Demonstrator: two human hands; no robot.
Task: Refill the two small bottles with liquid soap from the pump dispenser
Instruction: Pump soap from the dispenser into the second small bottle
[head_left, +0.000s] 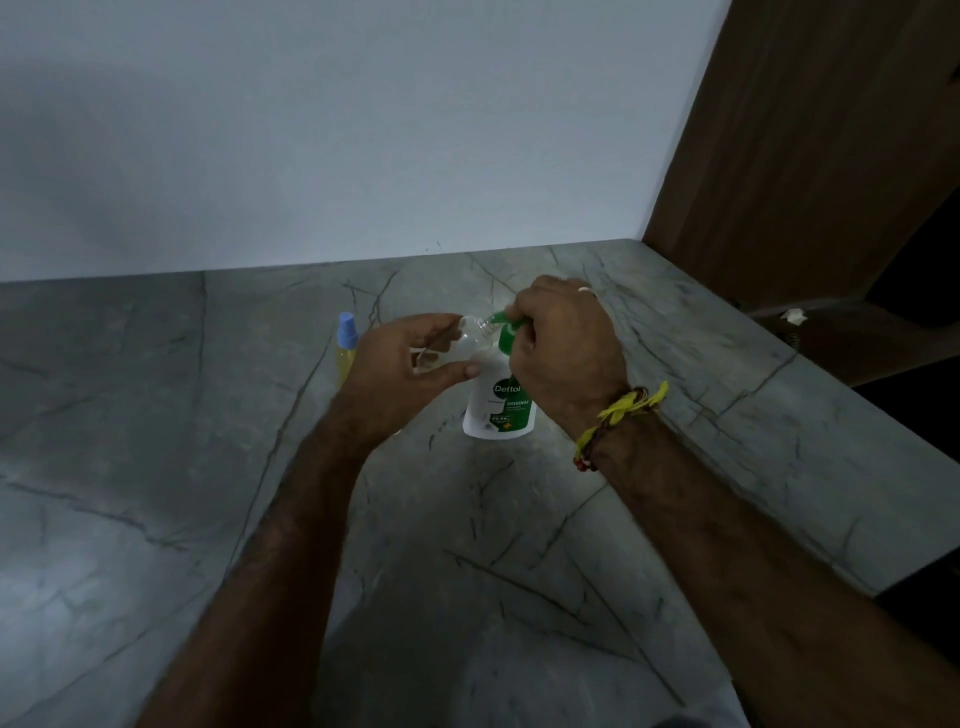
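A grey stone counter (208, 467) with dark veins ran back to a plain pale wall. The left hand (410, 364) curled its fingers and thumb round a small clear bottle (470, 340), tilted so its open neck met the green nozzle. The right hand (561, 353) lay over the green pump head of the white, rounded dispenser (498, 410), which stood just below both hands, fingers curled round the pump. Left of the grip stood a slim bottle (347, 348) of yellow liquid with a blue cap.
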